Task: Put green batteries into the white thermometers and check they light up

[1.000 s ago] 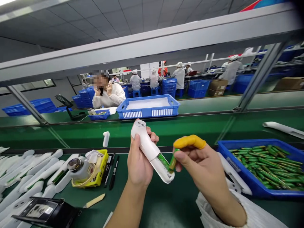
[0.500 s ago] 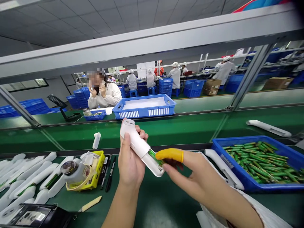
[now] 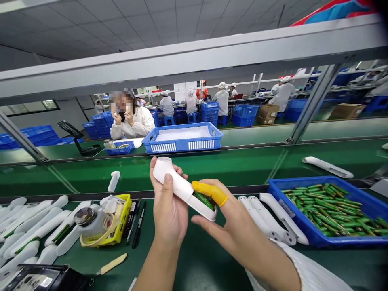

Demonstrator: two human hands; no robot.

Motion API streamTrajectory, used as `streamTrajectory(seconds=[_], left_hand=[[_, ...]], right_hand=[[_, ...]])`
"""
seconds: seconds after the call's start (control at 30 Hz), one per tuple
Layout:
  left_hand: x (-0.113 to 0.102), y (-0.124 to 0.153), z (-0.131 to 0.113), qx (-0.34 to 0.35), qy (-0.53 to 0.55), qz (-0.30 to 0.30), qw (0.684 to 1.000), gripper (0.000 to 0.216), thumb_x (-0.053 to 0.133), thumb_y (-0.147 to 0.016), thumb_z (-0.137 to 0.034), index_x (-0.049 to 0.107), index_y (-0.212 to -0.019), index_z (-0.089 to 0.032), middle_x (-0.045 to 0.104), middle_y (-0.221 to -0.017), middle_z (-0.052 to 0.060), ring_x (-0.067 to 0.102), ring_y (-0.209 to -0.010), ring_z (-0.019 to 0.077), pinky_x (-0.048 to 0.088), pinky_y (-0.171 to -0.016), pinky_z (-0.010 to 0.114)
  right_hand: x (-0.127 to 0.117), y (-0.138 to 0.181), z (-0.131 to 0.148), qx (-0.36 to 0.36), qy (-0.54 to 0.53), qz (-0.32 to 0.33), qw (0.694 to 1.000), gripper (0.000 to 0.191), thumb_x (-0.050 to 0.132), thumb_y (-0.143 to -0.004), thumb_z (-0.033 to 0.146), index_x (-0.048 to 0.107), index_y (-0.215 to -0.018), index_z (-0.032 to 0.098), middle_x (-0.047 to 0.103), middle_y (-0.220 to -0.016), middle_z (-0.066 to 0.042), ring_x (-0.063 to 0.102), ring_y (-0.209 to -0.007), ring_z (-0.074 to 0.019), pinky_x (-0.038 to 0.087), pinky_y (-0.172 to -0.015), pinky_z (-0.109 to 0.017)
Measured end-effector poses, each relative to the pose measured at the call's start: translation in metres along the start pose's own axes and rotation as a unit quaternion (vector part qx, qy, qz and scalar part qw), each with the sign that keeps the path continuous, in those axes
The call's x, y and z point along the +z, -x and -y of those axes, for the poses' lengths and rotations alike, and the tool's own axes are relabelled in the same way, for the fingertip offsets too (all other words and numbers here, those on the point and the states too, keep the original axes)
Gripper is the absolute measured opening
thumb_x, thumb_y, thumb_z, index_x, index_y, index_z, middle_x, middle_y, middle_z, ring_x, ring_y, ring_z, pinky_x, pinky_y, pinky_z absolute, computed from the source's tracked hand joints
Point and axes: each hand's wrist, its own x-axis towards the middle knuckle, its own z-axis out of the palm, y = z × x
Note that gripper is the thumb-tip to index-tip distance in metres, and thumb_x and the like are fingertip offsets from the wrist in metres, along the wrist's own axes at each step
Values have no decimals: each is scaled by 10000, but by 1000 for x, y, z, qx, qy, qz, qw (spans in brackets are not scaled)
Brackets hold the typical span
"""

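My left hand is wrapped round a white handheld device, head up and to the left, its open battery bay facing me. Green batteries lie in that bay. My right hand cups the device's lower end, and its index finger, in a yellow finger cot, presses down on the batteries. A blue bin at my right holds several loose green batteries.
White devices lie in a row at the left and beside the bin. A yellow tray with a jar, pens, a black tool and a spatula sit lower left. A conveyor carries two devices. A person sits opposite.
The green battery that my right hand held at the device's lower end has gone into the bay. My yellow-tipped finger now pushes down on it. The device tilted flatter.
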Motion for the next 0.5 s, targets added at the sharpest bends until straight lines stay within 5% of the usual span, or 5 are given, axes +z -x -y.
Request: streamTrajectory(seconds=[0.13,0.37,0.5], left_hand=[[1,4,1,-17,6,30,999,465,606,-839,-223,453,-1254,-367,565,-977,-11,595,-900,106,499,-888,279],[2,8,0,-42,-57,160,985,573,632,-816,-214,402,-1324,-342,523,-1308,57,512,-1201,218,463,-967,323],[3,7,-2,-41,-123,154,980,497,635,-818,-282,477,-1289,-245,626,-1180,106,602,-1080,247,537,-826,312]], right_hand=[[-3,2,-3,36,2,-93,995,229,568,-861,168,548,-1080,233,625,-1074,-48,589,-996,-191,481,-841,-299],[-21,-9,-2,176,-178,-88,964,185,629,-819,272,612,-986,195,679,-925,-37,627,-765,-157,503,-660,-256],[-20,-13,-2,201,-266,-65,941,238,627,-821,338,613,-997,178,671,-854,-34,578,-631,-115,469,-536,-214]])
